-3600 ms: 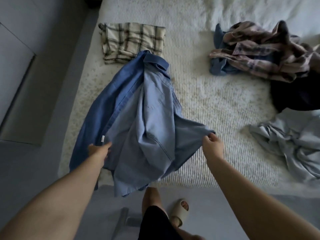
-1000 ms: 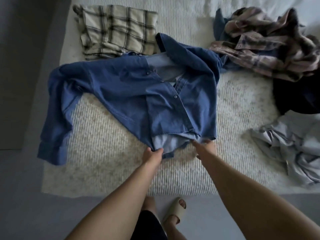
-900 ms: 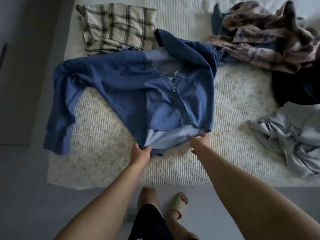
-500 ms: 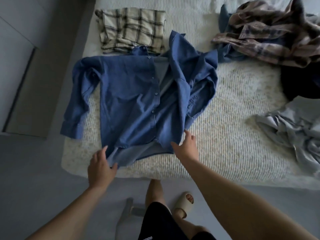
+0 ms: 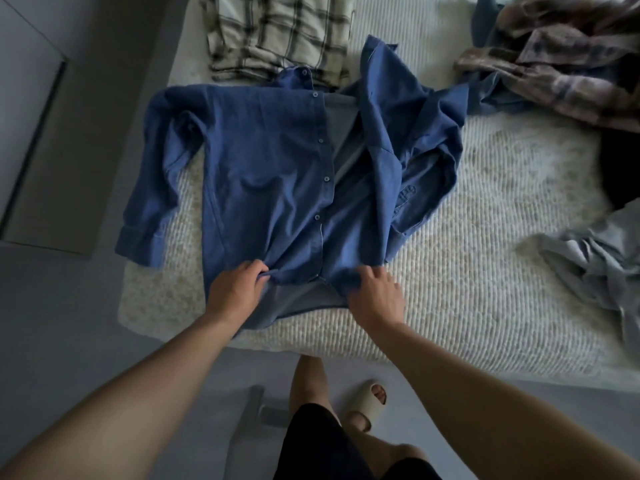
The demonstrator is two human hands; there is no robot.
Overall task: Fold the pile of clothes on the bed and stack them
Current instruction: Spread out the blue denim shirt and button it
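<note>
where the left hand (image 5: 235, 289) hung off the hem, its fingers now pinch the blue shirt (image 5: 277, 174), right hand (image 5: 375, 292) gripping too

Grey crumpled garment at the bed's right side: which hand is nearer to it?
Right. The right hand grips the blue shirt's hem, closer to the grey garment; the left hand lies farther away.

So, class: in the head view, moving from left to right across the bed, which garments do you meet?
Folded cream plaid shirt → spread blue denim shirt → crumpled pink-brown plaid shirt.
</note>
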